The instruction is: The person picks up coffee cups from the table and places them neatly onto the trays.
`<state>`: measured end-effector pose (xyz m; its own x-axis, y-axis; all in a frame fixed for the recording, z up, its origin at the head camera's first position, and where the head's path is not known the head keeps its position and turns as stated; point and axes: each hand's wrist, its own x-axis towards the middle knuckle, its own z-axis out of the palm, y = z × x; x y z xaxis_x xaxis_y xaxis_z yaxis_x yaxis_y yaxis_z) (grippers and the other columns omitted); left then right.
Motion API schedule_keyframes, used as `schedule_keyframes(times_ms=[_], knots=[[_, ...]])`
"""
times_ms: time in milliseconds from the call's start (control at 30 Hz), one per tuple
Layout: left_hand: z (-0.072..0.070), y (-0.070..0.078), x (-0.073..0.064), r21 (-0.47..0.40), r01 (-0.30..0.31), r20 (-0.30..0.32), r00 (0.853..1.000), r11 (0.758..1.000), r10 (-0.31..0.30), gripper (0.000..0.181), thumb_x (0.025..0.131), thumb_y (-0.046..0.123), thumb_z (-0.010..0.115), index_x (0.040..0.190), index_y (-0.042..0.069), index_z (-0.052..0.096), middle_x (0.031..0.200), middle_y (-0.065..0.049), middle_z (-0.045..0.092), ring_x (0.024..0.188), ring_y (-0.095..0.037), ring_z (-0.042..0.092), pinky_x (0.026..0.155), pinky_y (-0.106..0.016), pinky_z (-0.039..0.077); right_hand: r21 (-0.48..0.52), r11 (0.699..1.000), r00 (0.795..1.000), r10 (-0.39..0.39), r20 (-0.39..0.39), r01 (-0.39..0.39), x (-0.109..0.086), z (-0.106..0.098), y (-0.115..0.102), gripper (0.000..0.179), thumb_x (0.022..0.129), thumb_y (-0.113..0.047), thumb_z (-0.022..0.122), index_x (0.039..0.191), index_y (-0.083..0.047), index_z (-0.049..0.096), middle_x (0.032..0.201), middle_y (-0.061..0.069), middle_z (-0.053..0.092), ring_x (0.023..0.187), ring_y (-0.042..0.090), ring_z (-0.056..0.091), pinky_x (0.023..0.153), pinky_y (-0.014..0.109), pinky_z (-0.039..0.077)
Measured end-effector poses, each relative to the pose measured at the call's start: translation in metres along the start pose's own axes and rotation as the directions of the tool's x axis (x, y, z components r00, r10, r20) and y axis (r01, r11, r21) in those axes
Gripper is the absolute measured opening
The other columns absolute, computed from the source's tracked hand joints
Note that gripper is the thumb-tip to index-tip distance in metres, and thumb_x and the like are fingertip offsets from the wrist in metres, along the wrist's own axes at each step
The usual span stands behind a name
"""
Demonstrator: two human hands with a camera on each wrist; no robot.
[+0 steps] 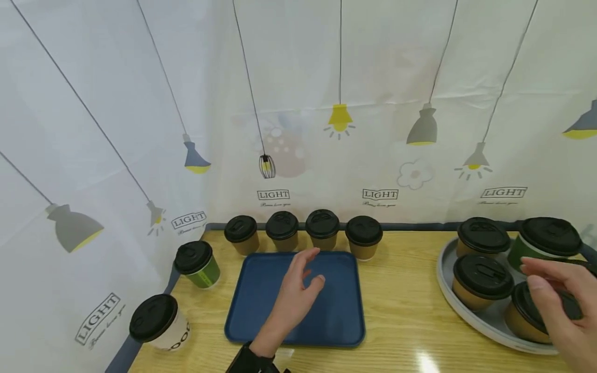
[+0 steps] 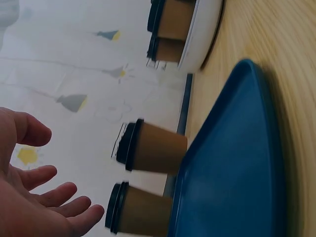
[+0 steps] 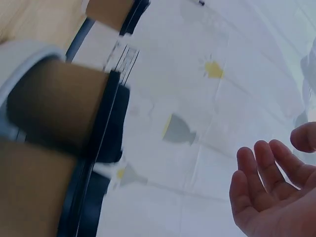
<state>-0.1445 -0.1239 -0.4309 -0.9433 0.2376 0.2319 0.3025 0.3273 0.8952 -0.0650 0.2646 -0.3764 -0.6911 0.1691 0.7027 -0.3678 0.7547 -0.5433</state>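
My left hand (image 1: pixel 295 292) hovers over the blue rectangular tray (image 1: pixel 333 311), fingers relaxed and holding nothing. In the left wrist view, the spread fingers of that hand (image 2: pixel 44 197) are apart from the brown paper cups (image 2: pixel 158 148) behind the tray. At the right, my right hand (image 1: pixel 566 311) hangs above the round grey tray (image 1: pixel 480 325), overlapping a black-lidded brown cup (image 1: pixel 522 318) in the head view. Bent loosely, the fingers of the right hand (image 3: pixel 276 190) hold nothing in the right wrist view. A green cup (image 1: pixel 550 235) stands on the round tray.
Several brown cups with black lids (image 1: pixel 322 223) line the blue tray's far edge. Left of it stand a green cup (image 1: pixel 205 274) and a white lettered cup (image 1: pixel 171 334), both lidded. A lamp-print curtain (image 1: pixel 298 103) encloses the wooden table (image 1: pixel 401 311) at back and left.
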Motion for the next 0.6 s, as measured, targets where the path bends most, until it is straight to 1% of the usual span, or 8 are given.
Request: schedule_keyframes(times_ms=[100, 167, 300, 367, 400, 500, 567, 600], knots=[[-0.011, -0.005, -0.002, 0.054, 0.002, -0.03, 1.0, 0.999, -0.001, 0.051, 0.104, 0.011, 0.057, 0.153, 0.01, 0.045, 0.157, -0.011, 0.041, 0.146, -0.033, 0.039, 0.115, -0.057, 0.038, -0.014, 0.999, 0.996, -0.034, 0.081, 0.035, -0.002, 0.011, -0.015, 0.023, 0.102, 0.0, 0.061, 0.123, 0.008, 0.066, 0.117, 0.001, 0.066, 0.106, -0.017, 0.041, 0.087, 0.003, 0.029], [-0.019, -0.009, -0.002, 0.086, 0.01, -0.049, 0.999, 0.996, -0.006, 0.051, 0.103, 0.01, 0.057, 0.152, 0.008, 0.047, 0.156, -0.012, 0.043, 0.145, -0.033, 0.041, 0.114, -0.058, 0.039, -0.045, 0.998, 0.989, -0.039, 0.143, 0.046, -0.004, 0.02, -0.021, 0.023, 0.102, -0.003, 0.064, 0.125, 0.001, 0.068, 0.118, 0.016, 0.064, 0.106, -0.016, 0.041, 0.085, 0.004, 0.03], [-0.037, -0.022, -0.003, 0.171, 0.026, -0.092, 0.996, 0.985, -0.01, 0.048, 0.102, 0.011, 0.058, 0.15, 0.006, 0.05, 0.152, -0.015, 0.047, 0.141, -0.036, 0.045, 0.11, -0.059, 0.042, 0.013, 0.998, 0.971, -0.07, 0.227, 0.069, -0.005, 0.041, -0.027, 0.027, 0.1, -0.005, 0.068, 0.127, -0.01, 0.07, 0.12, 0.005, 0.066, 0.107, -0.012, 0.047, 0.086, 0.005, 0.035], [-0.046, -0.03, -0.003, 0.215, 0.052, -0.116, 0.993, 0.975, -0.027, 0.048, 0.102, 0.013, 0.059, 0.149, 0.006, 0.051, 0.151, -0.016, 0.048, 0.139, -0.038, 0.047, 0.107, -0.059, 0.044, 0.038, 0.996, 0.961, -0.085, 0.265, 0.078, -0.005, 0.053, -0.029, 0.027, 0.1, -0.007, 0.069, 0.126, -0.014, 0.071, 0.118, 0.001, 0.067, 0.105, -0.007, 0.052, 0.085, 0.007, 0.038], [-0.051, -0.035, -0.003, 0.235, 0.068, -0.127, 0.991, 0.97, -0.038, 0.047, 0.102, 0.013, 0.06, 0.148, 0.005, 0.052, 0.151, -0.017, 0.048, 0.138, -0.039, 0.047, 0.106, -0.06, 0.044, 0.042, 0.996, 0.955, -0.088, 0.282, 0.079, -0.005, 0.06, -0.03, 0.026, 0.1, -0.008, 0.069, 0.125, -0.015, 0.071, 0.117, -0.001, 0.068, 0.104, -0.002, 0.056, 0.084, 0.011, 0.042], [-0.064, -0.048, -0.005, 0.31, 0.128, -0.16, 0.984, 0.942, -0.081, 0.046, 0.102, 0.014, 0.061, 0.146, 0.004, 0.054, 0.15, -0.019, 0.048, 0.136, -0.041, 0.049, 0.103, -0.06, 0.045, 0.033, 0.997, 0.933, -0.076, 0.352, 0.068, -0.003, 0.081, -0.034, 0.021, 0.102, -0.014, 0.068, 0.122, -0.016, 0.073, 0.114, -0.001, 0.071, 0.101, 0.014, 0.065, 0.079, 0.029, 0.053], [-0.072, -0.057, -0.006, 0.356, 0.165, -0.177, 0.978, 0.92, -0.107, 0.046, 0.102, 0.014, 0.062, 0.145, 0.002, 0.055, 0.149, -0.022, 0.048, 0.136, -0.042, 0.049, 0.104, -0.061, 0.045, 0.026, 0.998, 0.915, -0.062, 0.398, 0.056, -0.002, 0.096, -0.037, 0.018, 0.102, -0.017, 0.068, 0.119, -0.014, 0.074, 0.112, 0.001, 0.073, 0.102, 0.024, 0.069, 0.079, 0.043, 0.057], [-0.076, -0.061, -0.007, 0.377, 0.183, -0.185, 0.975, 0.908, -0.119, 0.046, 0.101, 0.014, 0.062, 0.144, 0.001, 0.055, 0.149, -0.023, 0.048, 0.135, -0.043, 0.05, 0.105, -0.061, 0.045, 0.024, 0.998, 0.905, -0.056, 0.422, 0.051, -0.002, 0.103, -0.039, 0.018, 0.102, -0.018, 0.067, 0.118, -0.013, 0.075, 0.111, 0.002, 0.073, 0.101, 0.026, 0.07, 0.078, 0.048, 0.057]])
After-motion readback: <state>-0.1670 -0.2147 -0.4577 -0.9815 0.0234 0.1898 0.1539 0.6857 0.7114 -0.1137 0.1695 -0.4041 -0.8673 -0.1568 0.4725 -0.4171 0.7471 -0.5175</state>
